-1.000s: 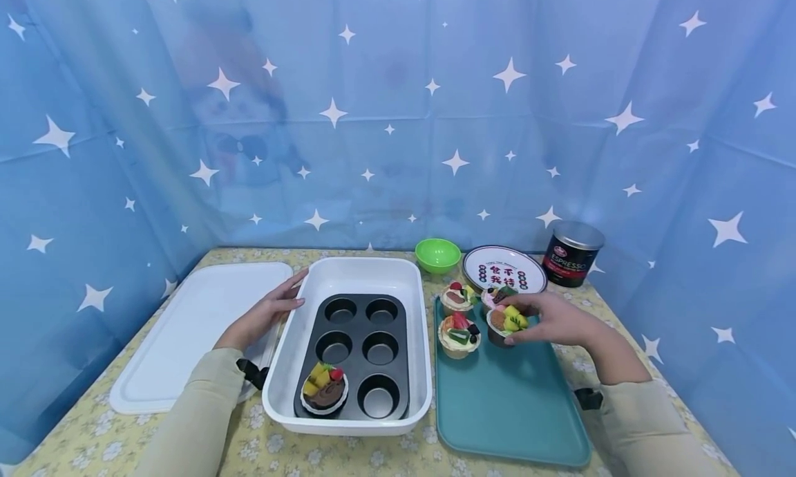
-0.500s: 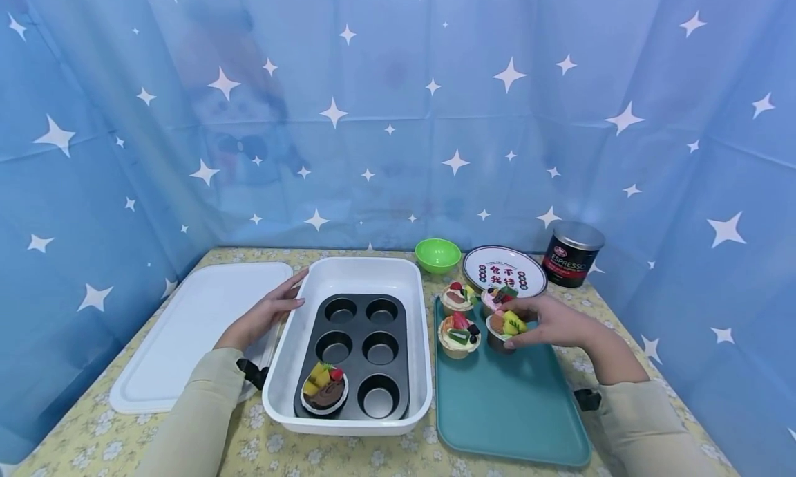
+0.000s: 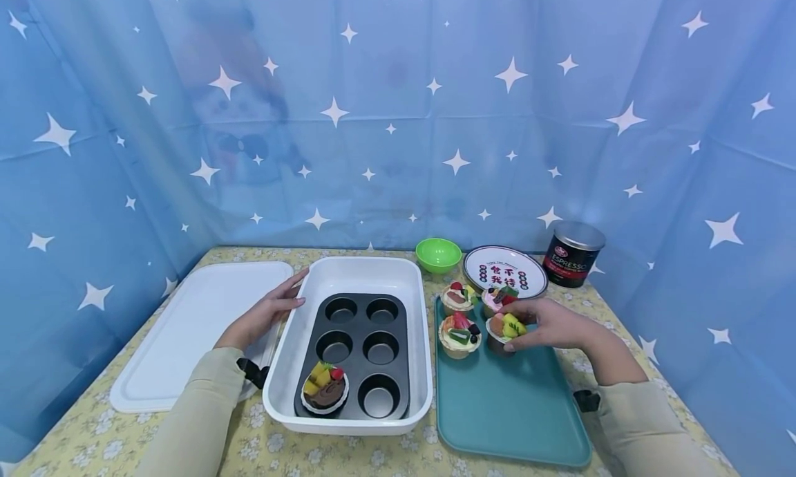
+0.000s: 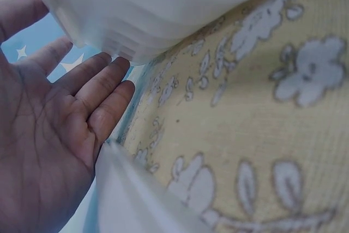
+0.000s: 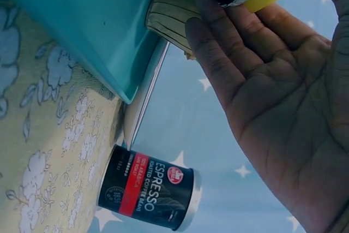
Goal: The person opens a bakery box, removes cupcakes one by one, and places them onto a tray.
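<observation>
My right hand (image 3: 550, 323) holds a cupcake (image 3: 499, 343) with a dark cup and yellow fruit on top, over the teal tray (image 3: 497, 408). In the right wrist view, the fingers (image 5: 218, 61) lie against that dark cup. Several pale-cupped cupcakes stand beside it, one (image 3: 459, 337) just to its left. My left hand (image 3: 267, 311) rests on the left rim of a white container (image 3: 348, 273), its fingers fairly straight. Inside the container lies a black muffin pan (image 3: 357, 373). A chocolate-topped cupcake (image 3: 325, 388) sits in the pan's near left cup.
A white lid (image 3: 193, 332) lies left of the container. Behind stand a green bowl (image 3: 438, 256), a plate (image 3: 491, 266) with red characters and an espresso can (image 3: 571, 254). A star-patterned curtain (image 3: 385, 117) hangs behind the flowered tablecloth (image 3: 236, 456).
My right hand and the dark-cupped cupcake have come slightly nearer and lower, showing more of the cupcake behind. My left hand has stayed on the container's rim.
</observation>
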Available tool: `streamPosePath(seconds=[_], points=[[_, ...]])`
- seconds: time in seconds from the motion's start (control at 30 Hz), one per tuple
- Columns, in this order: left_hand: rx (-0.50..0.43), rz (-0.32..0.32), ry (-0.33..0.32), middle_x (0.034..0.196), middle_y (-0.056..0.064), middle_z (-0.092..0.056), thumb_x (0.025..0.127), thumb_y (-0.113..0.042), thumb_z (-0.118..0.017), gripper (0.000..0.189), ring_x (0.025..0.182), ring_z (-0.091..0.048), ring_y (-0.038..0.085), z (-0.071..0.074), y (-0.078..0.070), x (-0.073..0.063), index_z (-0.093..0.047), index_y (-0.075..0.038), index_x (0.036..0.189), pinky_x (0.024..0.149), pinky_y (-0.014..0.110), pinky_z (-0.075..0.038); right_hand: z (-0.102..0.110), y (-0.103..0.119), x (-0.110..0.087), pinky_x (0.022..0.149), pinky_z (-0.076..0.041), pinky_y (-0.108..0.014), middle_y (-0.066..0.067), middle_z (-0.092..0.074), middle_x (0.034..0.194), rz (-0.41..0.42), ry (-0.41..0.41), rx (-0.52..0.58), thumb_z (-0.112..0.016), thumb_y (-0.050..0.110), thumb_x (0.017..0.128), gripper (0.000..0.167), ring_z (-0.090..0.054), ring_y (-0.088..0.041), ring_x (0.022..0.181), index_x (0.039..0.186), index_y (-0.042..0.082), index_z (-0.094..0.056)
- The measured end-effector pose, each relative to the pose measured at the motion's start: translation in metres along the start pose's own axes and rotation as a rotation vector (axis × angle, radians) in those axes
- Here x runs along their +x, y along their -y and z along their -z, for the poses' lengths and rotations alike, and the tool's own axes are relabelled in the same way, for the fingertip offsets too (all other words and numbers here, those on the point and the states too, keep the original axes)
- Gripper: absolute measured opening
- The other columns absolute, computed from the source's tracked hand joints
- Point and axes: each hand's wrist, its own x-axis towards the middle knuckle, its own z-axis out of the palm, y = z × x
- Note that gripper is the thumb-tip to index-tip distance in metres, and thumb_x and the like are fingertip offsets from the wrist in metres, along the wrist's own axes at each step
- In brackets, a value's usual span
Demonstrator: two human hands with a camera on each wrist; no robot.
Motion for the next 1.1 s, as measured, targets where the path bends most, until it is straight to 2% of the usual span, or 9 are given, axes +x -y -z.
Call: streamPosePath(seconds=[0.17,0.3,0.77,1.1], points=[[0.011,0.004,-0.003,0.167,0.010,-0.015,0.105,-0.027,-0.053,0.070,0.152,-0.015,0.036,0.0003,-0.0002,-0.0006,-0.014,-0.034,0.163,0.119,0.063,-0.012,0.0001,-0.0018,0.0006,0.083,-0.055,-0.040,-0.004,-0.067,0.116,0.011,0.024,0.006,-0.085,0.044,0.079,0.064,-0.063,-0.022,0.099,0.129,0.009,-0.066],[0.011,0.002,0.000,0.167,0.010,-0.015,0.105,-0.027,-0.053,0.070,0.152,-0.015,0.036,-0.0001,-0.0010,-0.0009,-0.014,-0.034,0.163,0.119,0.063,-0.012,0.0005,-0.0019,0.0004,0.092,-0.054,-0.051,-0.009,-0.066,0.125,0.017,0.028,0.013,-0.085,0.043,0.080,0.066,-0.063,-0.029,0.112,0.131,0.006,-0.066],[0.018,0.002,-0.007,0.168,0.008,-0.013,0.105,-0.028,-0.053,0.070,0.153,-0.013,0.036,-0.0002,-0.0012,-0.0022,-0.014,-0.036,0.163,0.119,0.063,-0.011,0.0011,-0.0014,0.0009,0.096,-0.052,-0.054,-0.013,-0.065,0.129,-0.011,0.034,0.029,-0.085,0.041,0.080,0.067,-0.062,-0.034,0.117,0.132,0.005,-0.065],[0.011,0.022,-0.027,0.167,0.006,-0.016,0.104,-0.029,-0.056,0.071,0.153,-0.016,0.034,-0.0018,-0.0021,-0.0018,-0.017,-0.039,0.162,0.120,0.062,-0.012,0.0080,0.0059,-0.0047,0.097,-0.051,-0.055,-0.013,-0.064,0.130,0.040,0.045,0.049,-0.081,0.038,0.085,0.060,-0.059,-0.040,0.122,0.133,0.006,-0.064]])
